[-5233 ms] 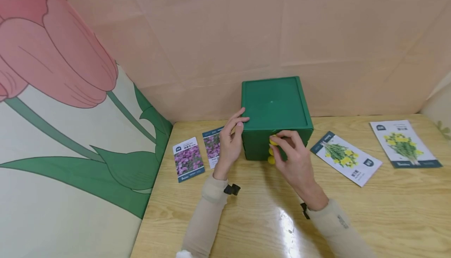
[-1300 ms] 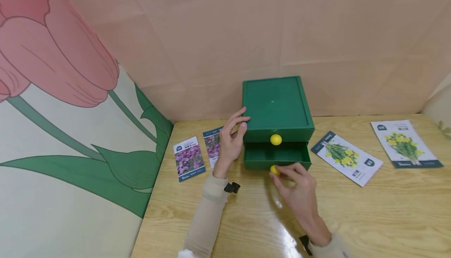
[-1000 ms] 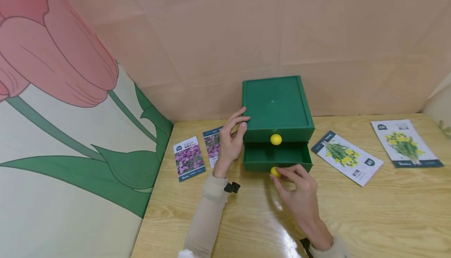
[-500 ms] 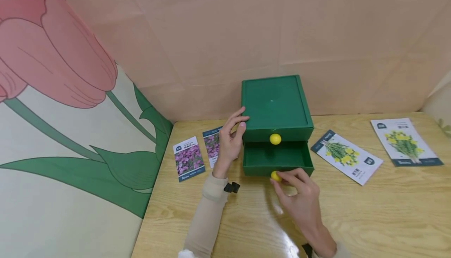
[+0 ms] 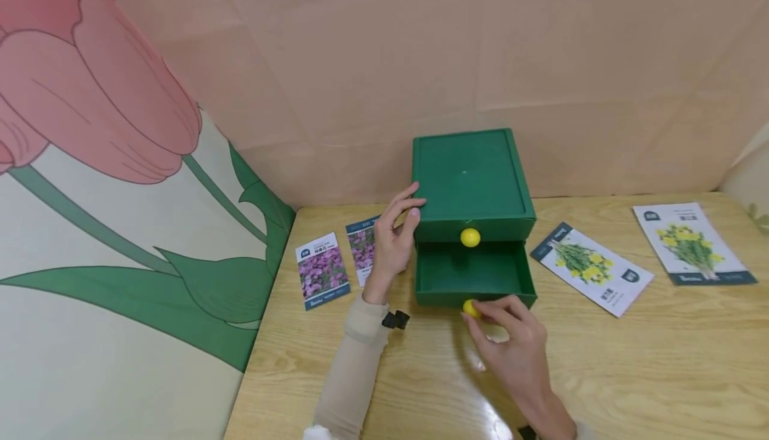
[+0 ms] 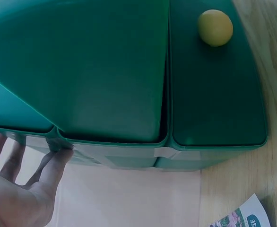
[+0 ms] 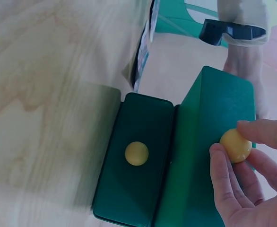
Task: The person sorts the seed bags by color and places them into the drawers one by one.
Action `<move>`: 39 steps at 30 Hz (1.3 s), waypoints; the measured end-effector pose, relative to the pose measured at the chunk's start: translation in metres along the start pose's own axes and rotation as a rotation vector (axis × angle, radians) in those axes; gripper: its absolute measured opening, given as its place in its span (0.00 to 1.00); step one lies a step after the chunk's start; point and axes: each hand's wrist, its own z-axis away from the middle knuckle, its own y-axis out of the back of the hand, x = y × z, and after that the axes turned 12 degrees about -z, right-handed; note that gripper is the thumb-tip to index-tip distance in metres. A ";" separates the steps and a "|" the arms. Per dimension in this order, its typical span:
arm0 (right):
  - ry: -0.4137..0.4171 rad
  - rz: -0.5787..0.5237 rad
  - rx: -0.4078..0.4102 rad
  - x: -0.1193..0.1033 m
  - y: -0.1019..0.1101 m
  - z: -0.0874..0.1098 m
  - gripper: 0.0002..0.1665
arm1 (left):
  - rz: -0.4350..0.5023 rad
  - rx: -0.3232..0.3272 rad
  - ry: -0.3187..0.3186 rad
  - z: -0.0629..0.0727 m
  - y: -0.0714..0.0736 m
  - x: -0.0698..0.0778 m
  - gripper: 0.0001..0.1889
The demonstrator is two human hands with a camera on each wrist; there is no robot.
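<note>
A small green drawer cabinet [image 5: 468,173] with yellow round knobs stands against the back wall. Its middle drawer [image 5: 471,276] is pulled out, showing the bare green bottom. My right hand [image 5: 513,343] pinches that drawer's knob [image 7: 235,145] between thumb and fingers. The top drawer's knob [image 5: 470,238] sits above, with that drawer pushed in; the bottom drawer [image 6: 216,94] is pushed in too, hidden in the head view. My left hand [image 5: 393,243] rests against the cabinet's left side, fingertips at the top edge and thumb near the front corner.
Two packets with purple flowers, one outer packet [image 5: 322,271] and one inner packet [image 5: 362,246] partly behind my left hand, lie on the wooden table [image 5: 432,373]. Right of the cabinet lie a slanted yellow-flower packet [image 5: 591,268] and another yellow-flower packet [image 5: 693,245].
At first the drawers were all pushed in, with my right hand at the knobs. The middle drawer has since slid out toward me with that hand. My left hand has stayed put.
</note>
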 end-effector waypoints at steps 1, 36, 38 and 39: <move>0.004 -0.001 0.002 0.001 0.000 0.001 0.18 | -0.001 -0.001 0.000 0.000 0.000 0.000 0.14; 0.046 0.009 -0.022 -0.001 0.008 0.037 0.20 | 0.001 -0.002 0.009 -0.001 0.000 0.001 0.13; 0.050 0.009 -0.023 0.000 0.008 0.038 0.20 | 0.007 -0.001 0.010 0.000 0.001 0.002 0.13; 0.057 0.009 -0.025 0.000 0.009 0.039 0.21 | 0.007 0.001 0.009 0.000 0.001 0.002 0.13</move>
